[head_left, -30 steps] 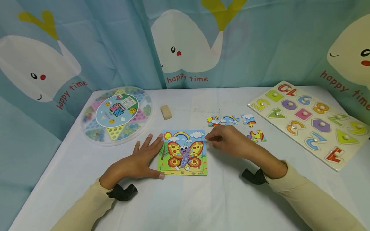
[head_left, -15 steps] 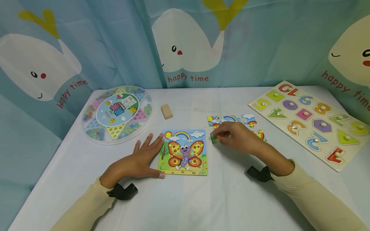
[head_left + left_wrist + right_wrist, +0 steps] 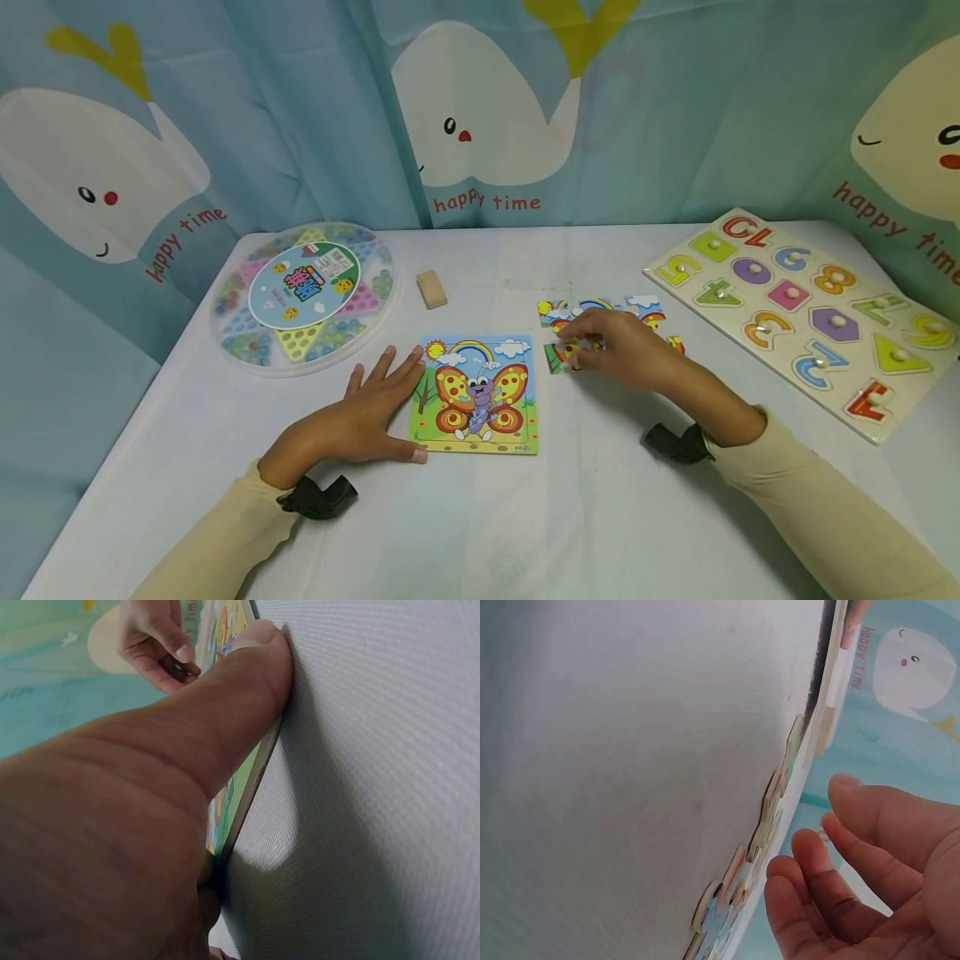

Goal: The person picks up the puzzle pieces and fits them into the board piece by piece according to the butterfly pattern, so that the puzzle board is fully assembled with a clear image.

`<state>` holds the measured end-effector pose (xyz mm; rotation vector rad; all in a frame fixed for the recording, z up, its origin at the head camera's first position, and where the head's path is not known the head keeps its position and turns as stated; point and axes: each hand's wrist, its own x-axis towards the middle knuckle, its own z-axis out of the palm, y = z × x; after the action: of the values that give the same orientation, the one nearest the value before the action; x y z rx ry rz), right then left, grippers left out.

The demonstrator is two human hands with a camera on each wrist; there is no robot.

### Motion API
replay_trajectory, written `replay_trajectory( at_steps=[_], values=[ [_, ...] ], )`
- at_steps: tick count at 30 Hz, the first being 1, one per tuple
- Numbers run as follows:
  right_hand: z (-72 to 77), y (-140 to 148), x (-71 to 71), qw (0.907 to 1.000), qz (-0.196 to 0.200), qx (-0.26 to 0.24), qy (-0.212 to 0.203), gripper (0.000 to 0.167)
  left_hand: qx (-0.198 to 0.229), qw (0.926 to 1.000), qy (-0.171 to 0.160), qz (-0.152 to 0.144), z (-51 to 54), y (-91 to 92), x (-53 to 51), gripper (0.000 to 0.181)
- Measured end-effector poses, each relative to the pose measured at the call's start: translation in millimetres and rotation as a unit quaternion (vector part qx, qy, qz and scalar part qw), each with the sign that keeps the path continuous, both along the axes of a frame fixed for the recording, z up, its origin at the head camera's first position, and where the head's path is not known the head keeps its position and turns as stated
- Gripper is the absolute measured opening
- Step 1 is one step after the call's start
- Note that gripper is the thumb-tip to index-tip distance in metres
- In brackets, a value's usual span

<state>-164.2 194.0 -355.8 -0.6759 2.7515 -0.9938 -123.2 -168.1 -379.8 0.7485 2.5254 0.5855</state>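
A square butterfly puzzle (image 3: 480,396) lies on the table in the head view. My left hand (image 3: 367,421) rests along its left edge with fingers spread; the left wrist view shows the thumb (image 3: 251,671) against the puzzle's near edge. To the right, my right hand (image 3: 626,350) hovers over loose jigsaw pieces, partly hiding them. Its fingers bend loosely, and the right wrist view shows a gap between thumb (image 3: 877,814) and fingers with nothing held. A green-edged piece (image 3: 553,358) lies just beneath those fingertips. Behind the hand are rainbow and sky pieces (image 3: 553,313).
A round clear case of beads (image 3: 303,292) stands at the back left. Near it lies a small wooden block (image 3: 431,289). On the right is a number-and-shape peg board (image 3: 806,312). A whale-print curtain (image 3: 480,108) hangs behind the table.
My right hand has moved right, from the puzzle's right edge to the loose pieces. The green-edged piece came into view beneath it and now lies free of its fingers. My left hand stays put.
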Motion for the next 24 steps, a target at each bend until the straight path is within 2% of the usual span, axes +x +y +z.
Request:
replay_trajectory(
  at_steps=[13, 24],
  values=[
    [-1.3, -3.9, -3.4, 0.9987, -0.001, 0.042, -0.029, 0.033, 0.003, 1.0000, -0.001, 0.001, 1.8, 1.5, 1.2, 0.112],
    [-2.7, -8.7, -3.7, 0.9961, 0.024, 0.085, 0.005, 0.034, -0.003, 1.0000, 0.003, 0.000, -0.2, 0.2, 0.0, 0.113]
  ],
)
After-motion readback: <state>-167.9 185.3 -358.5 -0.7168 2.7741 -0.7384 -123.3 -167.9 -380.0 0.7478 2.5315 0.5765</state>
